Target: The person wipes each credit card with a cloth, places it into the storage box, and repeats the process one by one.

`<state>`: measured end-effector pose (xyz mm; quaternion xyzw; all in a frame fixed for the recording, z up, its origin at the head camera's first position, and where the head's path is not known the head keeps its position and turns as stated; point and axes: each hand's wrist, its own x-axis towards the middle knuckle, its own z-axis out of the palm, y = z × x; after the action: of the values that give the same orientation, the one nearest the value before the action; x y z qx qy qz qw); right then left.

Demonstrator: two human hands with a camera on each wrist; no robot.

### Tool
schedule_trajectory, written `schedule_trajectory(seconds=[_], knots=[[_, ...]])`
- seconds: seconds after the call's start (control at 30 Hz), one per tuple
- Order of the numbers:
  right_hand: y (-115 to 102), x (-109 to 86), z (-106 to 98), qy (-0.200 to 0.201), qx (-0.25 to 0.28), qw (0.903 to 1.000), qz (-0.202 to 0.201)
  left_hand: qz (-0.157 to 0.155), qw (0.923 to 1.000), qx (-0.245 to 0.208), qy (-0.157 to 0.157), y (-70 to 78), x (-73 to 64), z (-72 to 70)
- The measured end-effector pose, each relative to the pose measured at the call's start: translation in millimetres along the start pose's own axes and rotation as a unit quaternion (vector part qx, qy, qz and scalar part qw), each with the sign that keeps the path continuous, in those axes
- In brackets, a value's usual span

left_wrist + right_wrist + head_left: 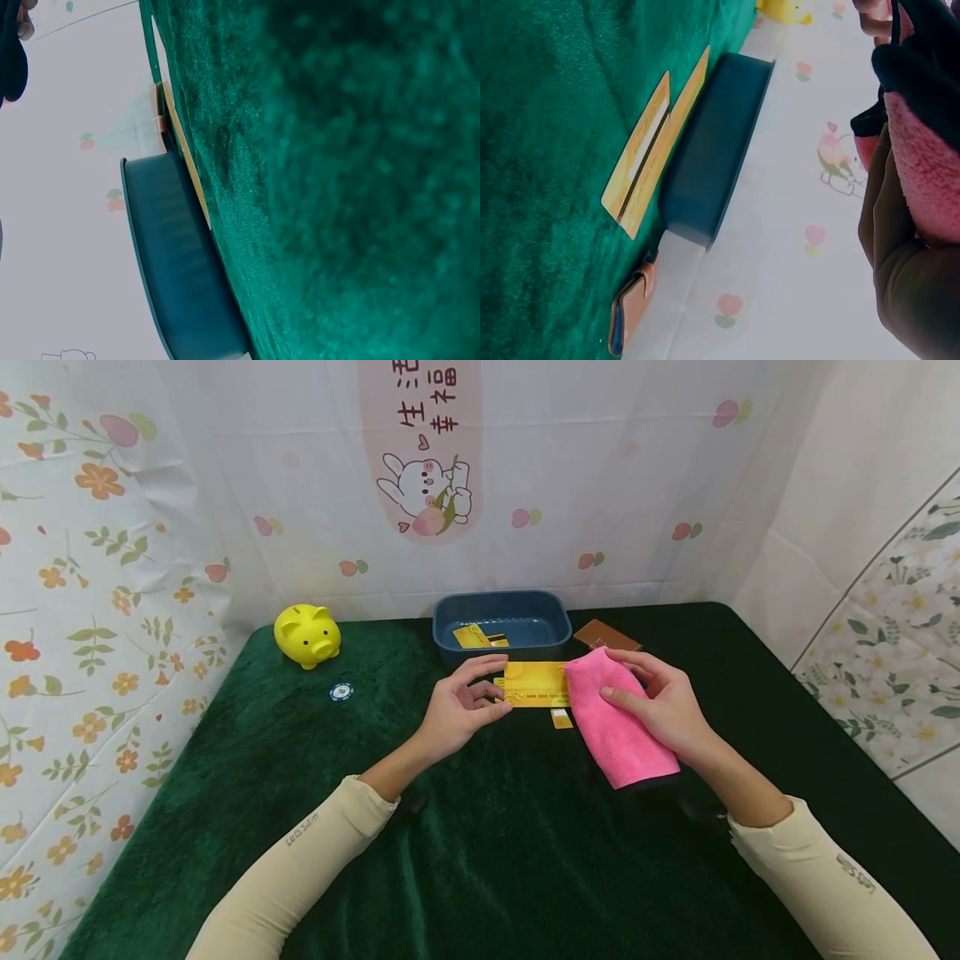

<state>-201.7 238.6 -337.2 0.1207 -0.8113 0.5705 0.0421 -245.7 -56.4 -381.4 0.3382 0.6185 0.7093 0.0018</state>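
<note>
My right hand (671, 702) grips a folded pink plush cloth (622, 735), dark on its underside, thumb on the near face. It covers the right end of a thin yellow rectangular card (536, 681); whether my fingers pinch the card through it, I cannot tell. My left hand (457, 697) pinches the card's left end, thumb at the bottom corner, fingers at the top, holding it up above the worktop's far half.

Risks, as I judge them: the plush could drag on the card and pull it from that small hold if I tug hard. Uneven pressure from both ends could bow it. Dropped, it would likely land among its lookalikes.

Around: worktop (465, 860) draped in green velvet. Dark-blue rounded rectangular basin (532, 610) at the middle of the far edge, yellow cards (471, 636) inside; its front wall limits forward reach. Glossy yellow piggy bank (303, 635), far left corner. Brown leather-look wallet (603, 635), far edge, just right of the basin. Two loose yellow cards (634, 154) lie overlapping before the basin, nearest obstacle to lowering anything. Blue-and-white round chip (341, 692) near the piggy bank, towards the left edge, out of the way.
</note>
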Motion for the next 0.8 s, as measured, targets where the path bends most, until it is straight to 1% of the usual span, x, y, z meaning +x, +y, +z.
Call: schedule_trajectory(seconds=[0.13,0.33,0.5,0.67,0.8], knots=[[0.3,-0.5,0.8,-0.001,-0.001,1.0000,-0.004,-0.003,1.0000,0.006,-0.004,0.3,-0.2,0.1],[0.1,-1.2,1.1,-0.002,0.001,1.0000,-0.006,-0.008,0.9994,0.027,-0.022,-0.9,0.0,-1.4],[-0.3,-0.7,1.5,-0.002,0.005,1.0000,-0.008,-0.004,0.9985,0.044,-0.032,-2.7,0.2,-2.6],[-0.5,-0.7,1.5,-0.003,0.008,0.9999,-0.011,0.017,0.9974,0.063,-0.032,-3.3,0.1,-1.3],[-0.6,-0.7,1.7,-0.004,0.006,1.0000,-0.005,0.048,0.9936,0.098,-0.028,-2.9,0.6,-0.5]])
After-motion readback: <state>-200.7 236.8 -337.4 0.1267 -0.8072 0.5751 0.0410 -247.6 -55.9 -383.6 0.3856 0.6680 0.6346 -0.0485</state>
